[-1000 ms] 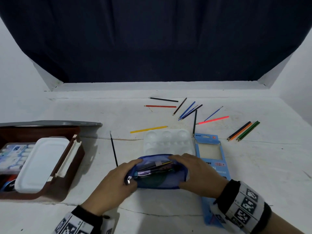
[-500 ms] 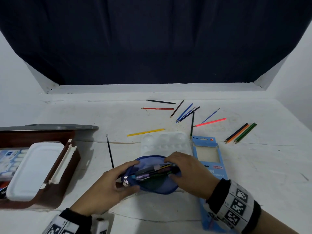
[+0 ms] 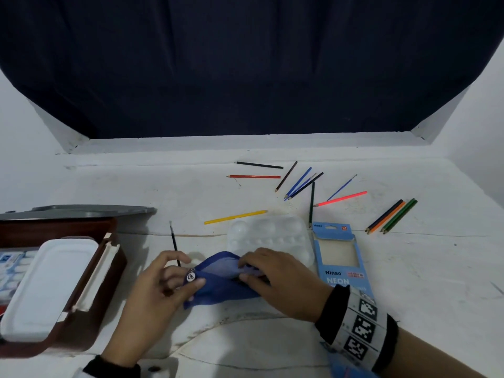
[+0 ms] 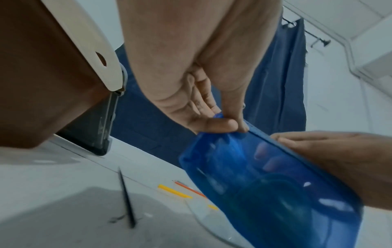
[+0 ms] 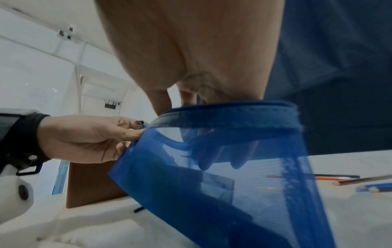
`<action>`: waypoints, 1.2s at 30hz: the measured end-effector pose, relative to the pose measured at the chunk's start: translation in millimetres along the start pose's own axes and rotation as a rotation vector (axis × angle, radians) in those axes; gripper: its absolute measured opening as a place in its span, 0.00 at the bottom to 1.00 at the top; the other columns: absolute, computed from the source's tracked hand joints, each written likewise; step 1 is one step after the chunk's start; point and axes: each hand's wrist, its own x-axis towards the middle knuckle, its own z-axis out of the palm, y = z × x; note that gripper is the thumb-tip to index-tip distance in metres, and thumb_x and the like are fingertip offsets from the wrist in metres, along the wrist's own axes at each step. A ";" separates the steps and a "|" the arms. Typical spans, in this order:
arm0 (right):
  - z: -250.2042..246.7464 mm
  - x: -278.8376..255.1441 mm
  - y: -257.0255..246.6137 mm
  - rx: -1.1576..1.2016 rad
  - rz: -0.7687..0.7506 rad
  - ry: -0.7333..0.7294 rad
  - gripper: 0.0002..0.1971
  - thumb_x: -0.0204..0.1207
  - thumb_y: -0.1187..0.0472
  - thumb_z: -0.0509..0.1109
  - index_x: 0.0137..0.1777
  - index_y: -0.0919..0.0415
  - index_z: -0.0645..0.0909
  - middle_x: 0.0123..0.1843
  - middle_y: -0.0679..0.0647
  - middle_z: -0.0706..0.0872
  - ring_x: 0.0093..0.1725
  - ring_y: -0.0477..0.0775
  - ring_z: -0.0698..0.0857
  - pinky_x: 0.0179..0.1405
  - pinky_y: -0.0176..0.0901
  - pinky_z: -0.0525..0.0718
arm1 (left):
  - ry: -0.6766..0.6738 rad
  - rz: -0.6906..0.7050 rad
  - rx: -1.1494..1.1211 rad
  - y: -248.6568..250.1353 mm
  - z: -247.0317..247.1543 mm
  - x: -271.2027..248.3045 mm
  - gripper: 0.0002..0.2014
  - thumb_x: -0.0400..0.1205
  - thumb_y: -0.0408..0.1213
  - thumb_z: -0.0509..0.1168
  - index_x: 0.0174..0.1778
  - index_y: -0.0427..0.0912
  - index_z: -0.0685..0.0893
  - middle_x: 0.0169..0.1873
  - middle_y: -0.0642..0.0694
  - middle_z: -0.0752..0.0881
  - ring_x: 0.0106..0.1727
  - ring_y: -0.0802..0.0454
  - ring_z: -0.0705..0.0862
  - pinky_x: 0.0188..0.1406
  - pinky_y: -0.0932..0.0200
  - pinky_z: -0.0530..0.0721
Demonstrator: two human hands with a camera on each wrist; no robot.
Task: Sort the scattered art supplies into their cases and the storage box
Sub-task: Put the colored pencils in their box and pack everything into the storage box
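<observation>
A blue mesh pouch [image 3: 218, 285] [image 4: 265, 181] [image 5: 222, 176] is held between both hands near the table's front. My left hand [image 3: 169, 285] [image 4: 222, 124] [image 5: 131, 132] pinches its left end by the zipper pull [image 3: 191, 276]. My right hand [image 3: 261, 271] grips the pouch's top edge, with fingers reaching inside; they show through the mesh in the right wrist view. Several coloured pencils [image 3: 300, 184] lie scattered at the far middle and right. A thin black brush [image 3: 174, 244] lies left of the pouch.
A brown storage box [image 3: 90, 274] with a white case [image 3: 46, 287] inside stands at the left, its grey lid [image 3: 81, 211] behind it. A white palette [image 3: 272, 233] lies beyond the pouch. A blue pencil box [image 3: 341, 257] lies to the right.
The pouch's mouth, wide open a second ago with pens showing, is now pulled nearly flat. My left hand has shifted onto the zipper end and my right hand onto the top edge.
</observation>
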 end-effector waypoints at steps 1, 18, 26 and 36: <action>-1.5 1.9 -5.1 0.073 0.004 0.017 0.11 0.86 0.44 0.57 0.60 0.47 0.75 0.53 0.48 0.84 0.50 0.50 0.81 0.53 0.52 0.80 | 0.045 0.010 -0.023 4.9 1.2 0.4 0.13 0.70 0.21 0.77 0.47 0.36 0.85 0.30 0.40 0.89 0.29 0.50 0.87 0.30 0.64 0.85; -20.7 9.3 -42.3 0.379 -0.057 0.301 0.11 0.78 0.43 0.70 0.48 0.50 0.84 0.46 0.48 0.82 0.51 0.49 0.80 0.56 0.53 0.80 | 0.043 0.247 0.254 47.9 32.0 2.4 0.25 0.61 0.15 0.81 0.30 0.56 0.93 0.27 0.57 0.90 0.29 0.62 0.88 0.28 0.76 0.80; -33.4 0.3 -46.3 0.190 -0.132 0.309 0.09 0.78 0.48 0.71 0.47 0.51 0.87 0.41 0.46 0.85 0.43 0.44 0.81 0.48 0.52 0.80 | 0.069 0.311 0.270 51.3 38.2 -1.1 0.29 0.64 0.14 0.79 0.34 0.61 0.91 0.24 0.54 0.89 0.22 0.58 0.86 0.24 0.66 0.81; -46.0 -7.4 -34.9 0.456 -0.007 -0.068 0.08 0.71 0.58 0.81 0.44 0.58 0.86 0.38 0.55 0.90 0.36 0.43 0.84 0.42 0.39 0.83 | -0.035 0.330 0.159 38.5 40.3 -23.8 0.07 0.64 0.46 0.83 0.32 0.59 0.92 0.31 0.51 0.88 0.32 0.53 0.87 0.26 0.64 0.79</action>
